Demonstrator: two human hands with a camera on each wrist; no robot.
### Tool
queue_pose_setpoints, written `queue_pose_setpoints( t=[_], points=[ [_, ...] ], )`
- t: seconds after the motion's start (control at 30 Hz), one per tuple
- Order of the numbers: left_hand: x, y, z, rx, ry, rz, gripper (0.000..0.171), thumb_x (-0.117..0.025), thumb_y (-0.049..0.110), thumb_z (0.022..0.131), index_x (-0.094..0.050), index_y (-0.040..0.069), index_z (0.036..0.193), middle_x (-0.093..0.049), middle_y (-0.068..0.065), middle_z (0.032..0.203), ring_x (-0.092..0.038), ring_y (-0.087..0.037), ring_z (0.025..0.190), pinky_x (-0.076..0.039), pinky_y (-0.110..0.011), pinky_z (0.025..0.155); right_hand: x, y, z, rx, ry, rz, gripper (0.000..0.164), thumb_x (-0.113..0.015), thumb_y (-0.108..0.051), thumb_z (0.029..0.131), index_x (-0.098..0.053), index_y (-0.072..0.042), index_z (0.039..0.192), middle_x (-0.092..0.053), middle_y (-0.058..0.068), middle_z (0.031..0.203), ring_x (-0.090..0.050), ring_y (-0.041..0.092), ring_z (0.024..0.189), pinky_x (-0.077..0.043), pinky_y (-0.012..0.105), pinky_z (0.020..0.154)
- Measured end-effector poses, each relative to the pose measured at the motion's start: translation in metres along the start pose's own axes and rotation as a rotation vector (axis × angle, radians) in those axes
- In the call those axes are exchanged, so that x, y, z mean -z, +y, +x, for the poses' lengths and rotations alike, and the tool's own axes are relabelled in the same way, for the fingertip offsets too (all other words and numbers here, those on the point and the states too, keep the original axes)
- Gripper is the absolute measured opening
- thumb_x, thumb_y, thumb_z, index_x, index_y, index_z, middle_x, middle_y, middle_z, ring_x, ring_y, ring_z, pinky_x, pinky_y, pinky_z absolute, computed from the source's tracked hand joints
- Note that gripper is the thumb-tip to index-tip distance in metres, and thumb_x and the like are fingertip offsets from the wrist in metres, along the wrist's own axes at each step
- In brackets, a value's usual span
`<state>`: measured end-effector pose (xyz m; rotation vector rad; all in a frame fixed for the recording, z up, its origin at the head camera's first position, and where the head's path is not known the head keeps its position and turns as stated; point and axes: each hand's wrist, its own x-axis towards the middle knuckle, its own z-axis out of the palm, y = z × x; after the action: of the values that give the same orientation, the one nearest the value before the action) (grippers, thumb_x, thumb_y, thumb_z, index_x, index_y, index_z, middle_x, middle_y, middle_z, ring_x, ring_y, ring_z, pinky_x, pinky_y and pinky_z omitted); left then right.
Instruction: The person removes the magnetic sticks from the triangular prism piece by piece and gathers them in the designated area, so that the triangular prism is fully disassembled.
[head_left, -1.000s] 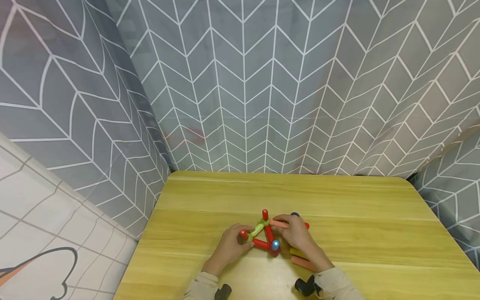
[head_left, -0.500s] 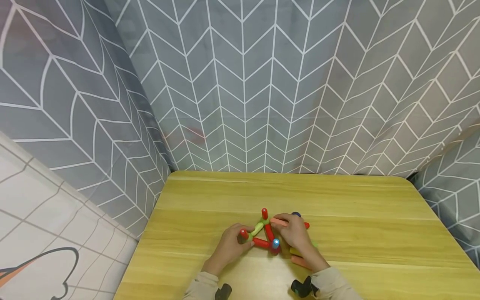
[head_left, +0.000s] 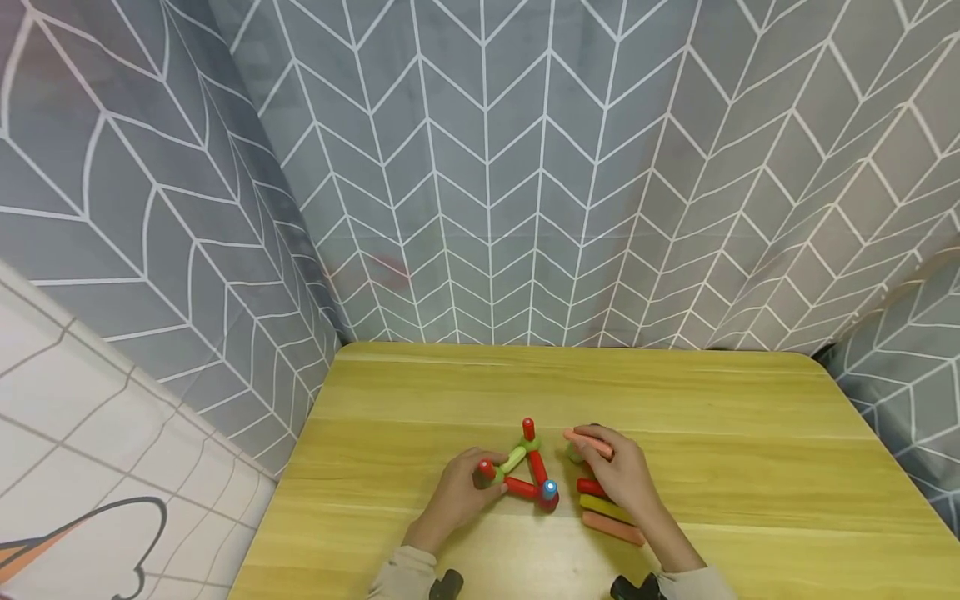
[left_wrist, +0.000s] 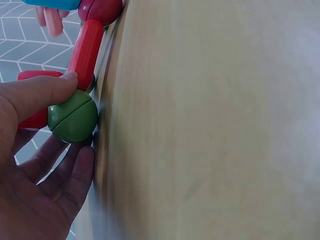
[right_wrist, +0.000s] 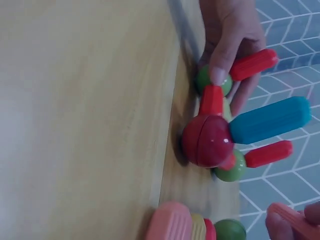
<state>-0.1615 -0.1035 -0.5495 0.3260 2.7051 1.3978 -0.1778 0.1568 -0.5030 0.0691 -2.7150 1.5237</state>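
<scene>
My left hand (head_left: 463,487) grips the near-left corner of a triangular frame of toy rods and ball connectors. In the left wrist view its thumb presses by a green ball (left_wrist: 73,116), where a red rod (left_wrist: 86,54) joins. The frame's other corners are a dark red ball (right_wrist: 207,141) bearing a blue rod (right_wrist: 270,120), and a green ball (right_wrist: 231,166) with a red rod (right_wrist: 270,153) standing up. My right hand (head_left: 628,477) pinches a salmon rod (head_left: 588,442) to the right of the frame, apart from it.
Beside the right hand lie a red rod (head_left: 589,486), a yellow rod (head_left: 606,507) and another salmon rod (head_left: 613,528). A loose green ball (head_left: 574,452) sits near the right fingertips. Patterned curtain (head_left: 517,167) hangs behind the wooden table (head_left: 420,375).
My right hand has moved right with the salmon rod, away from the frame's far corner. The rods by its wrist and a green ball now show more. My left hand stays put.
</scene>
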Motion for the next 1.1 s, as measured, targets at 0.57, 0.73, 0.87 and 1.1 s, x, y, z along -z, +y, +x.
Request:
queue_pose_setpoints(
  t=[0.57, 0.73, 0.87, 1.1],
  points=[
    [0.000, 0.001, -0.001, 0.007, 0.004, 0.026, 0.038, -0.081, 0.017, 0.084, -0.071, 0.017, 0.121, -0.070, -0.002, 0.121, -0.063, -0.028, 0.119, -0.050, -0.053, 0.104, 0.028, 0.008, -0.074, -0.226, -0.029, 0.111, 0.029, -0.070, -0.013, 0.094, -0.069, -0.008, 0.122, -0.073, 0.011, 0.118, -0.068, 0.000, 0.097, -0.057, 0.018, 0.079],
    [0.002, 0.003, -0.001, 0.013, 0.010, 0.037, 0.038, -0.080, 0.017, 0.084, -0.071, 0.017, 0.121, -0.070, -0.002, 0.121, -0.063, -0.027, 0.117, -0.052, -0.050, 0.101, 0.027, 0.022, -0.091, -0.242, -0.020, 0.046, 0.026, -0.074, -0.012, 0.090, -0.070, -0.005, 0.115, -0.074, 0.012, 0.113, -0.070, 0.003, 0.094, -0.058, 0.017, 0.076],
    [0.003, 0.003, -0.001, 0.016, 0.001, 0.027, 0.038, -0.080, 0.016, 0.084, -0.071, 0.016, 0.121, -0.069, -0.003, 0.123, -0.062, -0.027, 0.117, -0.052, -0.050, 0.101, 0.024, 0.029, -0.099, -0.319, 0.006, 0.031, 0.024, -0.079, -0.008, 0.084, -0.071, -0.005, 0.107, -0.075, 0.012, 0.106, -0.073, 0.006, 0.087, -0.058, 0.018, 0.070],
    [0.000, 0.001, -0.002, 0.016, -0.007, 0.003, 0.038, -0.080, 0.016, 0.084, -0.071, 0.015, 0.121, -0.068, -0.006, 0.125, -0.061, -0.031, 0.121, -0.049, -0.055, 0.105, 0.020, 0.038, -0.108, -0.260, 0.041, -0.075, 0.024, -0.082, -0.005, 0.078, -0.074, -0.008, 0.101, -0.076, 0.011, 0.102, -0.069, 0.002, 0.078, -0.057, 0.016, 0.067]
  ],
)
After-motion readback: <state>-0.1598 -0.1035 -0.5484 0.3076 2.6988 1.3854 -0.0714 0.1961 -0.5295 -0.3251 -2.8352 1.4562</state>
